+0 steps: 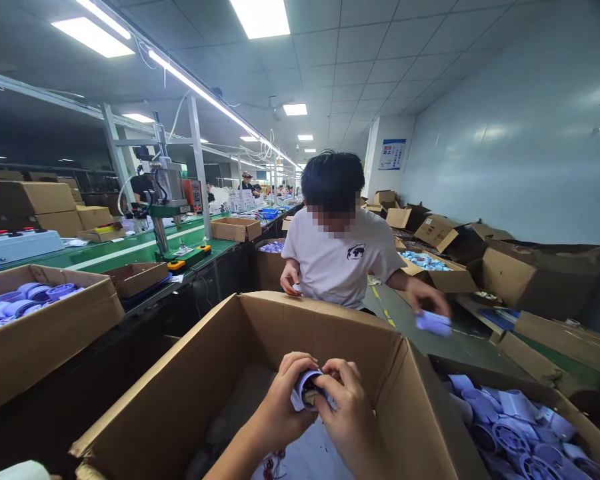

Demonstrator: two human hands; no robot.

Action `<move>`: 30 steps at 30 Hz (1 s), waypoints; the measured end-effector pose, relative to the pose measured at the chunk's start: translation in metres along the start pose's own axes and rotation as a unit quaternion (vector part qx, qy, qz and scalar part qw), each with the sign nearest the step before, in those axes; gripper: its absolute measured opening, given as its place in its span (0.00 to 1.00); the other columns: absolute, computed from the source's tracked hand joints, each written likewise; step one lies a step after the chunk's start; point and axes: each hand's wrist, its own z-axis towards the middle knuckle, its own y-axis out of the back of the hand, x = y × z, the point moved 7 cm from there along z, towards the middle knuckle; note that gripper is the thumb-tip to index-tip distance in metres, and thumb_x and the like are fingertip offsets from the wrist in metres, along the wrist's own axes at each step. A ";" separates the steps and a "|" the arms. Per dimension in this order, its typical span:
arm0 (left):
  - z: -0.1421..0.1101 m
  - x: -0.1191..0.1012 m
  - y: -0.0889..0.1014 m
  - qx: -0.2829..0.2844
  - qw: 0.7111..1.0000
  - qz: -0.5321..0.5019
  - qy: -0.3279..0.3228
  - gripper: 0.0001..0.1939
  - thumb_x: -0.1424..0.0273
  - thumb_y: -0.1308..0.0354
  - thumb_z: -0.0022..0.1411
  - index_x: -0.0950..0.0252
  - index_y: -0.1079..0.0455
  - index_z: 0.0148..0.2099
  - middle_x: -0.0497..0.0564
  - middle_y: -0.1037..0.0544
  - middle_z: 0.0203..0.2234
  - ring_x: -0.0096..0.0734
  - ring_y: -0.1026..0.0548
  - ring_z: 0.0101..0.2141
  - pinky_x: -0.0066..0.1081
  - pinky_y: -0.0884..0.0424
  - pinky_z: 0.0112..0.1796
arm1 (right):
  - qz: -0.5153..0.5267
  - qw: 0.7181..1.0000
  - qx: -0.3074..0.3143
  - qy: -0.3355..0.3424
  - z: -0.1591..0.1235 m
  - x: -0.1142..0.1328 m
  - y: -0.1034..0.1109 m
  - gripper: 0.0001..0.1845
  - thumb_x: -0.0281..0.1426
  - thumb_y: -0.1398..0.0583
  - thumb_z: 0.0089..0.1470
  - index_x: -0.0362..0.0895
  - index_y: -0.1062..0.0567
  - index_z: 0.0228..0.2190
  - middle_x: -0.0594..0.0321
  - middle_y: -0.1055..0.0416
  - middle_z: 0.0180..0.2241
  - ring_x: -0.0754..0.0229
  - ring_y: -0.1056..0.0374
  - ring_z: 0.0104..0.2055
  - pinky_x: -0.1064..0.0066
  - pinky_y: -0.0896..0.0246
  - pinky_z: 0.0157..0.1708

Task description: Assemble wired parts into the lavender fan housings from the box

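Over a large open cardboard box (300, 313), my two hands hold a lilac plastic cylinder housing. My left hand (287, 400) wraps round the left side of the housing (300, 393), whose round opening faces up toward me. The thumb and forefinger of my right hand (347, 410) reach into that opening and pinch something small; what it is stays mostly hidden. Inside the box below lie white material (315, 453) and some thin reddish wires (273, 465).
Across the box, a co-worker (330, 253) holds a lilac part (434, 323). Lilac housings fill boxes at right (517, 420) and left (20, 303). A green workbench (220, 250) carries a press (165, 180). Cardboard boxes (540, 267) line the right wall.
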 end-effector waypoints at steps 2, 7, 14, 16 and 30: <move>0.000 0.002 0.000 -0.003 1.000 -0.009 0.010 0.33 0.87 0.45 0.39 0.58 0.38 0.49 0.52 0.32 0.44 0.38 0.32 0.45 0.36 0.32 0.46 | 0.015 1.000 0.024 -0.002 0.001 0.002 -0.001 0.17 0.16 0.40 0.43 0.48 0.25 0.31 0.61 0.31 0.35 0.57 0.34 0.36 0.66 0.31 0.35; 0.000 0.006 0.004 -0.033 0.999 -0.029 0.016 0.32 0.86 0.44 0.41 0.58 0.39 0.50 0.51 0.32 0.44 0.37 0.31 0.45 0.37 0.32 0.46 | 0.057 0.998 -0.011 -0.003 0.002 0.009 0.008 0.17 0.23 0.41 0.51 0.50 0.27 0.43 0.58 0.28 0.40 0.56 0.30 0.39 0.65 0.29 0.38; 0.000 0.004 0.011 -0.030 0.999 -0.032 0.026 0.28 0.80 0.42 0.52 0.58 0.39 0.55 0.55 0.32 0.50 0.43 0.33 0.52 0.42 0.35 0.52 | 0.221 0.971 0.053 -0.076 0.005 0.006 0.010 0.26 0.25 0.43 0.54 0.50 0.37 0.54 0.57 0.30 0.50 0.59 0.30 0.48 0.72 0.29 0.41; -0.001 0.002 0.009 -0.010 0.999 -0.041 0.026 0.29 0.79 0.43 0.55 0.56 0.41 0.57 0.55 0.33 0.52 0.43 0.35 0.53 0.42 0.37 0.53 | 0.223 0.971 0.048 -0.068 0.005 0.006 0.013 0.29 0.24 0.42 0.52 0.51 0.39 0.55 0.57 0.32 0.52 0.58 0.31 0.50 0.72 0.29 0.42; 0.001 -0.015 0.007 -0.045 0.996 0.045 -0.061 0.29 0.81 0.46 0.54 0.56 0.45 0.57 0.54 0.34 0.44 0.39 0.34 0.47 0.40 0.32 0.48 | 0.017 0.998 -0.066 -0.017 0.013 0.032 0.030 0.10 0.23 0.43 0.53 0.47 0.24 0.34 0.57 0.27 0.38 0.55 0.31 0.39 0.64 0.30 0.37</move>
